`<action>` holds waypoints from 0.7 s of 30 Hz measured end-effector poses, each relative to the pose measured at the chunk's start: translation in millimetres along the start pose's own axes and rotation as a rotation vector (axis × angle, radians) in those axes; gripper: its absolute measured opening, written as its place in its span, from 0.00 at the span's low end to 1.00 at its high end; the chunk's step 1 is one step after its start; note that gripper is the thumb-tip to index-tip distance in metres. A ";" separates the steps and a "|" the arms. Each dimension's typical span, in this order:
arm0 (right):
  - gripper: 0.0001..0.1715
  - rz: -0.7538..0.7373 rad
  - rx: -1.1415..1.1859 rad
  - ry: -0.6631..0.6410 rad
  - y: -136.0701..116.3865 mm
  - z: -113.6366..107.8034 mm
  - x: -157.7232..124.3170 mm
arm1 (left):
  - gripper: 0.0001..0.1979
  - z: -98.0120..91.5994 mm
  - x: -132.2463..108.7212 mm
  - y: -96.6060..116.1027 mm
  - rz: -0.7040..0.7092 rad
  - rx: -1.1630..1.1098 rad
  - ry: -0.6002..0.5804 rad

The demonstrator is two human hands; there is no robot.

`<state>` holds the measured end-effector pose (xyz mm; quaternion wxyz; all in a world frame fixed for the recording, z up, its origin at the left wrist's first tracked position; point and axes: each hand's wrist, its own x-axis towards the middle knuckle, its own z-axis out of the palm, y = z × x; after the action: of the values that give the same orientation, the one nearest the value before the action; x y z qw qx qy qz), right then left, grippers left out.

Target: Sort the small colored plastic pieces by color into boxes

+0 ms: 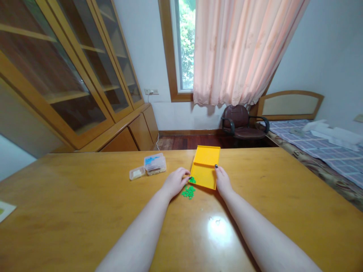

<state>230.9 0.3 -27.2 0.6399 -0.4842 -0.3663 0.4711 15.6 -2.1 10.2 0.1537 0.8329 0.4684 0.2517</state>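
Note:
An opened yellow plastic case [204, 176], with a ridge across its middle, is held over the table between my hands. My right hand [223, 180] grips its right edge, thumb on top. My left hand [178, 180] is closed at the case's lower left corner, its fingertips on the edge there. Several small green pieces [192, 180] are gathered in that corner beside my left fingers. Just below the corner, a loose pile of green pieces [188, 192] lies on the tabletop. They are too small for their exact shape to be made out.
Left of my hands on the wooden table [85, 211] stand a clear plastic box [154, 164] with blue items and a smaller clear box [137, 173]. A paper [5, 210] lies at the left edge. Beyond the table are a chair [241, 121] and a bed [326, 147].

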 end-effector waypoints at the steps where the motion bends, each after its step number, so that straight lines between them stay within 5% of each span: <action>1: 0.24 -0.003 -0.001 0.010 3.0 -2.5 3.3 | 0.08 -2.7 -0.8 -2.2 -0.008 0.011 -0.022; 8: 0.23 -0.008 0.005 0.012 18.7 -11.7 16.0 | 0.07 -12.4 -6.9 -16.5 -0.047 0.006 -0.285; 21: 0.22 0.046 0.056 -0.030 1.9 -2.2 5.5 | 0.07 -7.1 -4.6 -22.1 -0.100 0.026 -0.332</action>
<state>234.0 5.1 -29.6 0.6365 -0.4672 -0.3512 0.5032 -5.9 5.4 4.0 0.2302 0.8407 0.4806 0.0966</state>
